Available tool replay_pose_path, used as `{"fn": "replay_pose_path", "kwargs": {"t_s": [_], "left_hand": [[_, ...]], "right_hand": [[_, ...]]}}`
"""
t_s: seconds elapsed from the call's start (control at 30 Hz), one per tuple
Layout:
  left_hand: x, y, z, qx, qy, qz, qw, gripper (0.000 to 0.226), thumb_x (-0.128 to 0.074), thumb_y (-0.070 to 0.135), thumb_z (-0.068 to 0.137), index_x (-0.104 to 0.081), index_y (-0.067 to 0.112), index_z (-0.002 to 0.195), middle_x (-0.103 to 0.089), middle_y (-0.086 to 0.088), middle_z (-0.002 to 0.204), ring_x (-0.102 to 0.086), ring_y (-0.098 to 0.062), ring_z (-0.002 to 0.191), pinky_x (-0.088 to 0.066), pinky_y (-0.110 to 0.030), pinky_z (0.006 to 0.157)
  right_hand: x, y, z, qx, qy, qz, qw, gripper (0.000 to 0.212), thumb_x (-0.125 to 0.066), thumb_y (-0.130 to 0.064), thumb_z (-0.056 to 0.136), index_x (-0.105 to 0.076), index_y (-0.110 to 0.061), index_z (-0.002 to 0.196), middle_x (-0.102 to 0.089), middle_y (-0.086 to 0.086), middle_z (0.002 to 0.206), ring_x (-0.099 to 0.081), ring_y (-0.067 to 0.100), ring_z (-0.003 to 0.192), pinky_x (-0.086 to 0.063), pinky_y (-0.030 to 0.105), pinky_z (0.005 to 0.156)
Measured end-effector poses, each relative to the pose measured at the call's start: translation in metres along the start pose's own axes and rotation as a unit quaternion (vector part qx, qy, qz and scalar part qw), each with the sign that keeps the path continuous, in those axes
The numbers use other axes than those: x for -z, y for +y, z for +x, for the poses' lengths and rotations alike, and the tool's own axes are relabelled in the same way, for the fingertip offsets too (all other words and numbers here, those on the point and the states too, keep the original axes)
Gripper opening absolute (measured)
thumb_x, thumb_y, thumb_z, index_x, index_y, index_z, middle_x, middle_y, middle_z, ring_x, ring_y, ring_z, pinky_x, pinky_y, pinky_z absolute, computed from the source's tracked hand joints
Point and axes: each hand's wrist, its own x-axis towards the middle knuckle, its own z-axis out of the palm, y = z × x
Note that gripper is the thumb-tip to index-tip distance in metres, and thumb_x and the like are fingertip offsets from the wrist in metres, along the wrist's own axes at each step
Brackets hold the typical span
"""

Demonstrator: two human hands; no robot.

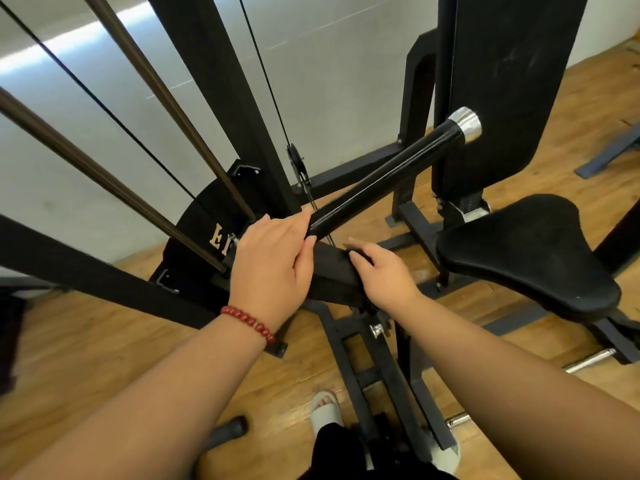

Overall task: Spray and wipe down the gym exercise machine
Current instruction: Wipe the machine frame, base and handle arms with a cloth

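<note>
Two hands on the machine (214, 71) — left hand (270, 265) wrapped round the near end of the black bar (384, 174), right hand (384, 278) curled over a dark pad (332, 275) beside it.

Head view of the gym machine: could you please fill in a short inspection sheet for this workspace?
Surface: wooden floor, with the machine's frame standing on it.
Job's things: black handle bar with a chrome cap; dark cloth at its lower end; seat; no spray bottle seen.
Clutter: nothing seen.
Grippers: left hand grips the bar's lower end; right hand holds the cloth.
Cables: thin cable runs down to a pulley.
Surroundings: white wall; the person's pale slipper beside the frame.
</note>
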Motion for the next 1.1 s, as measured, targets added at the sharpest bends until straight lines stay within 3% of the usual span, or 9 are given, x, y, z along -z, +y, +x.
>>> {"fn": "replay_pose_path", "kwargs": {"t_s": [0.1,0.2,0.4,0.47,0.57,0.67,0.77,0.9,1.1], "left_hand": [[-0.001,0.0,-0.001,0.001,0.002,-0.003,1.0,0.047,-0.035,0.03,0.096,-0.055,0.008,0.133,-0.07,-0.001,0.107,-0.066,-0.019,0.099,-0.033,-0.035,0.106],[-0.001,0.002,-0.001,0.014,-0.003,0.003,1.0,0.047,-0.035,0.031,0.097,-0.055,0.008,0.133,-0.07,-0.002,0.11,-0.065,-0.019,0.103,-0.031,-0.034,0.108],[-0.002,0.008,0.001,0.04,-0.003,0.032,0.999,0.045,-0.039,0.03,0.097,-0.056,0.007,0.132,-0.071,-0.005,0.11,-0.066,-0.022,0.104,-0.03,-0.034,0.108],[-0.003,0.008,0.001,0.046,-0.003,0.041,0.998,0.044,-0.042,0.028,0.096,-0.056,0.007,0.133,-0.071,-0.006,0.109,-0.066,-0.023,0.103,-0.029,-0.034,0.107],[-0.003,0.009,0.001,0.047,-0.004,0.054,0.997,0.045,-0.044,0.029,0.096,-0.055,0.006,0.133,-0.07,-0.007,0.11,-0.066,-0.024,0.103,-0.03,-0.034,0.107],[-0.003,0.011,0.001,0.047,-0.004,0.076,0.996,0.045,-0.046,0.029,0.095,-0.055,0.006,0.132,-0.07,-0.008,0.11,-0.066,-0.025,0.104,-0.03,-0.034,0.106],[-0.005,0.011,0.001,0.048,0.011,0.098,0.994,0.044,-0.046,0.029,0.095,-0.057,0.006,0.131,-0.071,-0.008,0.111,-0.067,-0.026,0.104,-0.03,-0.035,0.105],[-0.006,0.014,0.0,0.052,0.032,0.098,0.993,0.044,-0.049,0.028,0.093,-0.059,0.007,0.13,-0.071,-0.009,0.11,-0.067,-0.028,0.104,-0.031,-0.036,0.103],[-0.011,0.01,-0.004,0.047,0.069,0.086,0.993,0.041,-0.052,0.029,0.093,-0.061,0.01,0.128,-0.069,-0.005,0.111,-0.064,-0.023,0.103,-0.036,-0.03,0.098]], "right_hand": [[-0.008,-0.029,-0.009,0.109,-0.044,0.055,0.992,0.027,-0.048,-0.016,0.102,-0.061,-0.027,0.123,-0.062,-0.02,0.114,-0.054,-0.004,0.11,-0.032,-0.002,0.087],[-0.002,-0.009,-0.022,0.188,-0.072,0.059,0.978,0.035,-0.05,-0.013,0.101,-0.055,-0.029,0.131,-0.054,-0.016,0.134,-0.046,-0.011,0.123,-0.031,0.004,0.101],[0.014,0.035,-0.003,-0.004,-0.014,-0.006,1.0,0.035,-0.042,-0.024,0.104,-0.053,-0.025,0.138,-0.051,-0.008,0.142,-0.042,0.012,0.136,-0.028,0.016,0.105],[0.003,0.009,0.001,0.023,-0.014,0.001,1.0,0.035,-0.043,-0.022,0.104,-0.054,-0.022,0.137,-0.052,-0.003,0.143,-0.041,0.012,0.136,-0.028,0.02,0.11],[-0.009,-0.027,-0.01,0.167,-0.052,0.032,0.984,0.031,-0.046,-0.019,0.102,-0.058,-0.021,0.132,-0.06,-0.005,0.13,-0.051,0.006,0.123,-0.04,0.025,0.106],[-0.004,-0.01,-0.016,0.233,-0.081,0.054,0.968,0.034,-0.048,-0.017,0.102,-0.055,-0.024,0.134,-0.055,-0.014,0.132,-0.048,-0.002,0.125,-0.037,0.015,0.105],[0.01,0.034,-0.011,0.149,-0.05,0.023,0.987,0.035,-0.046,-0.02,0.103,-0.053,-0.025,0.137,-0.05,-0.012,0.141,-0.04,-0.005,0.129,-0.033,0.015,0.11],[0.016,0.05,-0.001,-0.028,0.012,-0.011,0.999,0.034,-0.043,-0.024,0.104,-0.055,-0.024,0.136,-0.057,-0.003,0.134,-0.049,0.013,0.127,-0.033,0.019,0.097],[-0.007,-0.002,-0.029,0.15,-0.021,0.056,0.987,0.034,-0.049,-0.022,0.101,-0.056,-0.026,0.134,-0.046,-0.024,0.131,-0.039,-0.007,0.128,-0.031,0.011,0.106]]}}
